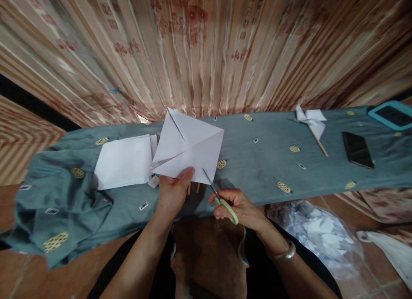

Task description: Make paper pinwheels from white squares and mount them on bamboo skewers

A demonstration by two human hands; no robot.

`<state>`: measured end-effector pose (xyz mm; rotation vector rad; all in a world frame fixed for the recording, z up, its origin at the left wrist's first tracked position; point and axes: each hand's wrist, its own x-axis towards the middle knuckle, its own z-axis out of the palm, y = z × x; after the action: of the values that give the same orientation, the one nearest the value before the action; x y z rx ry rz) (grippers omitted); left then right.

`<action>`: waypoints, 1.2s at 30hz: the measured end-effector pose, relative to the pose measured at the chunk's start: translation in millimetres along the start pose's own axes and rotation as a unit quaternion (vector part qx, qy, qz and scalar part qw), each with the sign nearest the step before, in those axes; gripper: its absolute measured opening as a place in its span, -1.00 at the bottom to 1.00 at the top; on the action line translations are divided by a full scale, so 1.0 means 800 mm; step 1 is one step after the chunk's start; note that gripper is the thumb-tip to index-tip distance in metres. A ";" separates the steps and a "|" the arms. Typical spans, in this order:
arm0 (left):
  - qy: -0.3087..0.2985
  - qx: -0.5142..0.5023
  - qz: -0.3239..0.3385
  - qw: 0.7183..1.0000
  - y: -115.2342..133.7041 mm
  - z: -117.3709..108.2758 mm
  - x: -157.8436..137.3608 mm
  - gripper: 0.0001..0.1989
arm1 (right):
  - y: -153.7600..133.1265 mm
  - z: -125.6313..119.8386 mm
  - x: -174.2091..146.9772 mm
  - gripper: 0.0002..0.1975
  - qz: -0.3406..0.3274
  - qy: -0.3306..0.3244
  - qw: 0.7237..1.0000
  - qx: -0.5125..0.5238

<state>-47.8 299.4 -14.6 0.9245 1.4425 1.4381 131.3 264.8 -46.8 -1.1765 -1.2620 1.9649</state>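
My left hand (174, 191) grips a square white sheet of paper (196, 138) by its near edge, thumb on top. Slits run inward from two of the sheet's corners, and a crease crosses it. In my right hand (240, 206) is a pair of scissors (228, 209) with pale green handles. Its blades lie at the sheet's near right corner, one of them over the paper. A stack of white paper (124, 161) lies left of the sheet. Below the sheet, two thin wooden sticks (198, 188) show partly; their other ends are hidden.
Farther right on the grey-green cloth (257, 170) lie a white paper pinwheel (312, 123) on a stick, a black phone (358, 149) and a blue-framed tablet (392, 115). A clear bag of white paper pieces (322, 234) is on the floor. A patterned curtain (199, 54) hangs behind.
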 end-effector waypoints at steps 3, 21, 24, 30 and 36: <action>-0.007 0.005 -0.009 1.000 -0.001 -0.001 0.000 -0.67 | -0.001 0.000 0.001 -0.52 0.015 0.000 1.000 0.003; -0.019 0.017 -0.006 1.000 0.000 -0.003 -0.001 -0.72 | -0.001 0.002 0.002 -0.49 0.020 0.003 1.000 0.002; -0.026 0.031 -0.003 0.999 0.000 0.000 -0.003 -0.72 | 0.000 0.001 0.002 -0.50 -0.003 0.007 1.000 -0.017; -0.055 0.041 -0.002 0.998 -0.010 0.003 -0.007 -0.78 | -0.001 -0.001 0.000 -0.47 -0.025 0.012 0.999 -0.028; -0.070 0.043 -0.002 0.997 -0.010 0.003 -0.009 -0.81 | 0.003 -0.001 0.002 -0.42 -0.032 0.017 0.999 -0.029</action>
<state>-42.4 293.3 -22.2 1.0543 1.4106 1.2890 131.6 265.2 -49.7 -1.1765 -1.3313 1.8662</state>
